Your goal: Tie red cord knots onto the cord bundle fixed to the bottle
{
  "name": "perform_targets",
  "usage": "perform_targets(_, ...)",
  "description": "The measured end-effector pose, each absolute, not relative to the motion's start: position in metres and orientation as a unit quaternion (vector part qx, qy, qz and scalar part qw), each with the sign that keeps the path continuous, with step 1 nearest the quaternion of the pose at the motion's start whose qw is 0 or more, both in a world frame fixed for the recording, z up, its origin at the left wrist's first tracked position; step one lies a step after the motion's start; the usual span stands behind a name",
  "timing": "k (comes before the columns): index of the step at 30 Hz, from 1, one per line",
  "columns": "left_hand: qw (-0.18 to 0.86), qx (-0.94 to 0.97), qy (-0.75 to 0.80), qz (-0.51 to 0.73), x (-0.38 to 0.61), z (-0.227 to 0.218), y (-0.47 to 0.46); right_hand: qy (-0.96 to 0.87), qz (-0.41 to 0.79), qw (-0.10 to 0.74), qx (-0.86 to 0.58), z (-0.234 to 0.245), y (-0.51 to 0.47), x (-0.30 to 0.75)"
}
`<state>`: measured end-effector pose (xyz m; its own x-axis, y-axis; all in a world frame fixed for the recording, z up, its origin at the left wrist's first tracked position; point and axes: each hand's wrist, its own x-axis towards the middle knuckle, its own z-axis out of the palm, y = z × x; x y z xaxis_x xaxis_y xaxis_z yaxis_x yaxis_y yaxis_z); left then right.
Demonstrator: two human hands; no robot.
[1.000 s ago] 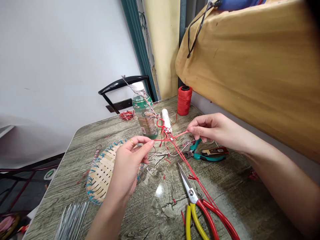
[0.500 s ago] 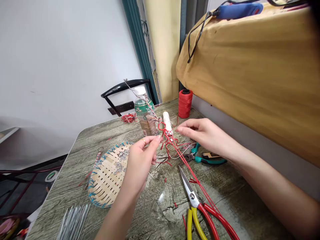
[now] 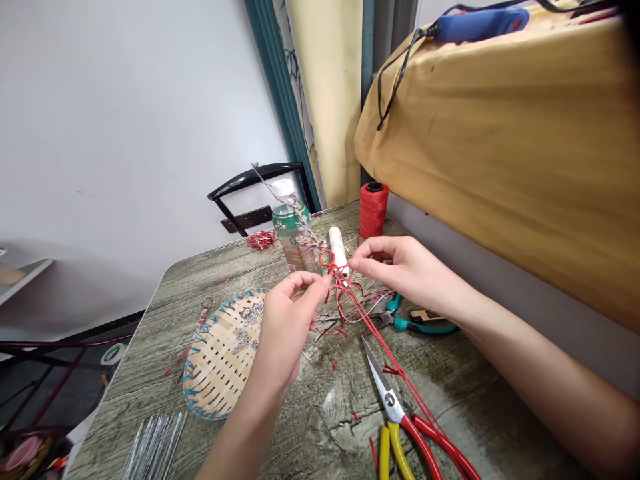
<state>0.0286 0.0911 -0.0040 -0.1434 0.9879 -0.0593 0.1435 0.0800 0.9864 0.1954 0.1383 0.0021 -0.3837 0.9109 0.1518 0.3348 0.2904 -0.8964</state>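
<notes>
A knotted bundle of red cord [image 3: 336,279] hangs from a plastic bottle [image 3: 291,230] and runs down toward me across the table. My left hand [image 3: 290,317], a ring on one finger, pinches a strand just left of the knot. On the knot's right side my right hand [image 3: 405,267] pinches the cord between thumb and forefinger. Both hands sit close together above the table, almost touching the knot.
A woven bamboo tray [image 3: 223,353] holds several small metal rings. Scissors [image 3: 387,397] with red and yellow handles lie near me; teal pliers [image 3: 415,323], a red thread spool [image 3: 373,210], a white spool [image 3: 339,245] and metal rods [image 3: 155,447] lie about. A cloth-covered bed [image 3: 500,133] borders the right.
My hands were apart, pulling two strands taut sideways. They have come together at the knot, the right hand moving left. The view has shifted slightly.
</notes>
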Motion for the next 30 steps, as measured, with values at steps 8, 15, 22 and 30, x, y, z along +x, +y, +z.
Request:
perform_targets(8, 0.39, 0.582, 0.593, 0.397, 0.045, -0.042, 0.054, -0.787, 0.433, 0.214, -0.384, -0.012, 0.118, 0.205)
perform_targets(15, 0.348, 0.494, 0.634, 0.482, 0.049, -0.052, 0.062, -0.695, 0.473, 0.333, -0.426, -0.029, 0.11, 0.186)
perform_targets(22, 0.34, 0.493, 0.628, 0.497, 0.056, -0.058, 0.065, -0.618, 0.512, 0.406, -0.437, -0.054, 0.117, 0.174)
perform_targets(30, 0.423, 0.503, 0.607, 0.447, 0.065, -0.057, 0.073, -0.601, 0.522, 0.442, -0.413, -0.057, 0.126, 0.165)
